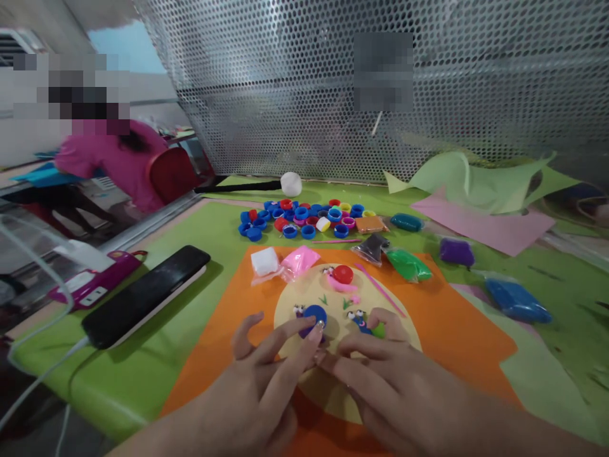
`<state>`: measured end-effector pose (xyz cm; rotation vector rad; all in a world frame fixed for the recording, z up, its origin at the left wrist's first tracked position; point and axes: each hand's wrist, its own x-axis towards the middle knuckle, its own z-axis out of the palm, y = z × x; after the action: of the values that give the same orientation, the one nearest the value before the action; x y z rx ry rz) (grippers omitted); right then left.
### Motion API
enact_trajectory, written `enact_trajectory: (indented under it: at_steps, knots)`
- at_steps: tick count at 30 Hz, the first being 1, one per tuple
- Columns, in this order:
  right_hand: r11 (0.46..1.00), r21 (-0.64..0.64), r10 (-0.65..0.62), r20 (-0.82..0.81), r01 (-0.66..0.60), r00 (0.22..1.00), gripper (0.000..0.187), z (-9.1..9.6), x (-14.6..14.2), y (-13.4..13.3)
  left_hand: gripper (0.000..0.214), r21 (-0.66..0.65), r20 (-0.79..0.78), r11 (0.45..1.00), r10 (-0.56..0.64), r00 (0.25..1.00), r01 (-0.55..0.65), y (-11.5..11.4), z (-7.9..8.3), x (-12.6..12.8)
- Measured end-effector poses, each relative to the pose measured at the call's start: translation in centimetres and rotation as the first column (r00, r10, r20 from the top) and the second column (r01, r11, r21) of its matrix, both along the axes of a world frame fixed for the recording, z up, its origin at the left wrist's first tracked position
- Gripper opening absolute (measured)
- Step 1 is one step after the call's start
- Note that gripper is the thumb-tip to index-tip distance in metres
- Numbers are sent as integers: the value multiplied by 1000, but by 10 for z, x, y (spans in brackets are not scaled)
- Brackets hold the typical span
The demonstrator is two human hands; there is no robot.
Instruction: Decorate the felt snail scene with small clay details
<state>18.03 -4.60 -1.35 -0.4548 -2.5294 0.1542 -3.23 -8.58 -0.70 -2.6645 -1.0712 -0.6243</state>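
Note:
On an orange sheet [216, 330] lies a pale yellow paper oval [285, 285] carrying small snail figures. My left hand [269, 368] rests its fingertips on a blue bottle cap [314, 317], the shell of one snail with googly eyes. Fingers of my right hand [385, 368] meet the left fingertips just below that cap; whatever lies under them is hidden. Close by the right hand is a blue clay snail [360, 322] with a green shell, partly covered. Farther up sits a pink snail [340, 284] with a red cap. Both hands have fingers apart.
Behind the oval are many coloured bottle caps [301, 214] and bagged clay, such as a green packet [409, 263] and a blue packet [517, 299]. A black phone [147, 295] and a purple power strip [98, 276] lie left. A person in pink [114, 158] sits beyond.

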Motion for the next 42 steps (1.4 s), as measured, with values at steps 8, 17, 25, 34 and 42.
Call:
enact_trajectory:
  at_steps: [8, 17, 25, 34, 42]
  knots:
    - [999, 26, 30, 89, -32, 996, 43, -4, 1, 0, 66, -76, 30, 997, 10, 999, -8, -5, -6, -3]
    - [999, -44, 26, 138, -21, 990, 45, -4, 2, 2, 59, -66, -49, 998, 8, 999, -11, 2, -3, -3]
    - [989, -147, 35, 124, -17, 992, 40, -2, 6, 18, 61, -82, -179, 991, -120, 976, 107, 27, 0, -5]
    - [999, -27, 47, 3, -47, 999, 34, -8, 9, 24, 55, 103, -50, 949, -294, 955, 297, 49, -4, -7]
    - [991, 136, -18, 50, 12, 999, 36, -10, 3, 17, 41, 192, -26, 942, -275, 961, 275, 52, -5, -11]
